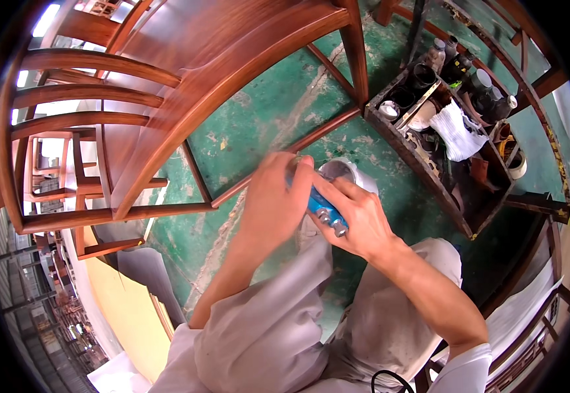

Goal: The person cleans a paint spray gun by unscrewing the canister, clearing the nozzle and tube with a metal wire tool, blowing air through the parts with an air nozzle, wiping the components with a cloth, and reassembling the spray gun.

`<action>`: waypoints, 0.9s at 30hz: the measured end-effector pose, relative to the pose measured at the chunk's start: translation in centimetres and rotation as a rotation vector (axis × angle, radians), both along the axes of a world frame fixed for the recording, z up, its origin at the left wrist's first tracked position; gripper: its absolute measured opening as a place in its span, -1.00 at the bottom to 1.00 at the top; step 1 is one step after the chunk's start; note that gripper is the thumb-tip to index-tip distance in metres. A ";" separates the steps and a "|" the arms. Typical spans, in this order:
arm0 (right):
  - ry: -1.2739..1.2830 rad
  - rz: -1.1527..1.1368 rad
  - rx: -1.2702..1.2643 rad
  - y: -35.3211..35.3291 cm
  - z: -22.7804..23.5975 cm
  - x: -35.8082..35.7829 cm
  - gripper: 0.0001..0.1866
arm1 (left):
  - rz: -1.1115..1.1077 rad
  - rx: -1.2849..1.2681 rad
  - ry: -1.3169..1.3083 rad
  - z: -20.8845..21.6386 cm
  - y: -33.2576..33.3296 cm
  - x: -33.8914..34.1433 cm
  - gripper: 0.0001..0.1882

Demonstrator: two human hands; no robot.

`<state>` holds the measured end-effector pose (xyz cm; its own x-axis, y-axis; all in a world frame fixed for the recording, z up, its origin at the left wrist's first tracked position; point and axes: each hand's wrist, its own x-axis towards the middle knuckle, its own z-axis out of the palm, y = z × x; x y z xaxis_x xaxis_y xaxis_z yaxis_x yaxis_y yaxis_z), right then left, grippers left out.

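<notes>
My right hand (357,219) is wrapped round a blue tool (324,208) with round metal fittings at its near end; its exact kind does not show. My left hand (268,200), slightly smeared by motion, is closed at the tool's far end. Its fingertips come together there, and what they pinch is hidden. Just beyond both hands, a silvery, open-topped can (357,175) stands on the floor, partly covered by my right hand. Ahead and to the left, a glossy reddish-brown wooden chair (232,72) lies tipped over, its curved seat edge above my hands.
A worn wooden tray (422,157) at the right holds jars, bottles and a white cloth (458,131). Yellowish boards (124,301) lie at the lower left. More wooden furniture frames (540,131) stand at the right. The floor (245,118) is scuffed green.
</notes>
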<state>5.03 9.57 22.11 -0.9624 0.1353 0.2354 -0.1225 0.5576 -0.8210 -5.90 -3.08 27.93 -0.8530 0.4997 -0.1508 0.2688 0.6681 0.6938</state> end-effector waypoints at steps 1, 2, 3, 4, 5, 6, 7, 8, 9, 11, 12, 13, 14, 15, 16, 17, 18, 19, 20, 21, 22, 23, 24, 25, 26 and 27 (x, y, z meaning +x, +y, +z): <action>0.018 -0.015 0.002 0.1 -0.3 0.0 -0.20 | -0.033 0.000 0.038 -0.3 0.1 -0.1 -0.62; 0.035 -0.031 0.006 0.2 -0.4 0.0 -0.22 | -0.066 0.002 0.074 -0.7 0.1 -0.1 -0.61; 0.033 -0.029 0.014 0.5 -0.2 -0.3 -0.22 | -0.064 0.010 0.073 -1.6 0.2 -0.2 -0.61; 0.071 -0.101 -0.081 0.5 -0.1 -0.9 -0.26 | -0.005 0.239 0.069 -3.0 0.1 -0.1 -0.65; 0.106 -0.175 -0.175 0.6 -0.1 -1.4 -0.31 | 0.028 0.352 0.065 -4.0 -0.2 0.2 -0.66; 0.172 -0.268 -0.214 1.2 -0.3 -1.5 -0.38 | 0.052 0.492 0.053 -5.0 0.2 0.6 -0.68; 0.175 -0.333 -0.255 1.7 -0.8 -1.9 -0.43 | 0.019 0.466 0.040 -5.9 -0.2 1.8 -0.72; 0.048 -0.413 -0.510 1.9 -0.3 -1.8 -0.46 | -0.015 0.442 0.027 -7.1 -0.5 3.1 -0.77; -0.076 -0.478 -0.780 1.6 0.8 -2.3 -0.49 | -0.184 0.399 0.032 -8.5 -1.3 4.0 -0.82; -0.052 -0.557 -0.849 1.6 1.4 -3.4 -0.52 | -0.406 0.431 -0.066 -11.3 -0.7 5.6 -0.66; -0.107 -0.565 -0.842 1.6 1.6 -3.9 -0.53 | -0.324 0.541 -0.373 -12.6 -0.4 6.5 -0.63; -0.152 -0.579 -0.823 1.8 1.9 -4.3 -0.53 | -0.245 0.656 -0.677 -13.2 0.3 7.1 -0.60; -0.091 -0.567 -0.809 1.6 1.3 -5.0 -0.54 | -0.239 0.660 -0.676 -13.5 0.8 7.3 -0.60; -0.028 -0.556 -0.791 1.6 0.8 -5.6 -0.54 | -0.183 0.710 -0.802 -13.3 1.4 7.4 -0.64; -0.036 -0.556 -0.806 1.4 0.8 -6.1 -0.54 | -0.123 0.758 -0.927 -13.2 1.5 7.4 -0.67; -0.045 -0.554 -0.823 1.3 0.8 -6.7 -0.55 | -0.115 0.760 -0.922 -13.4 1.2 7.1 -0.67; -0.082 -0.546 -0.822 1.4 0.7 -7.3 -0.56 | -0.128 0.787 -1.061 -13.7 0.8 6.9 -0.70; -0.087 -0.540 -0.820 1.1 0.4 -7.9 -0.56 | -0.140 0.812 -1.199 -13.9 0.4 6.7 -0.71; -0.065 -0.529 -0.836 0.8 -0.1 -8.5 -0.59 | -0.134 0.818 -1.198 -14.0 0.1 6.8 -0.71; -0.041 -0.515 -0.857 0.3 -0.3 -9.0 -0.61 | -0.058 0.864 -1.153 -14.1 -0.2 7.1 -0.70; -0.196 -0.524 -0.888 0.2 -0.1 -9.3 -0.67 | 0.017 0.909 -1.107 -14.1 -0.6 7.4 -0.70; -0.200 -0.513 -0.889 0.0 -0.3 -9.9 -0.67 | 0.025 0.913 -1.100 -14.3 -1.3 7.9 -0.70; -0.225 -0.466 -0.884 0.0 -0.6 -10.6 -0.69 | -0.020 0.885 -1.100 -14.5 -1.9 8.5 -0.71; -0.250 -0.418 -0.878 0.0 -1.0 -11.3 -0.70 | -0.065 0.856 -1.099 -14.7 -2.4 9.0 -0.72; -0.246 -0.402 -0.832 0.0 -1.5 -11.7 -0.68 | -0.051 0.847 -1.168 -14.9 -3.1 9.2 -0.75; -0.250 -0.392 -0.830 -0.3 -1.9 -11.8 -0.68 | -0.043 0.854 -1.164 -14.8 -3.3 8.9 -0.75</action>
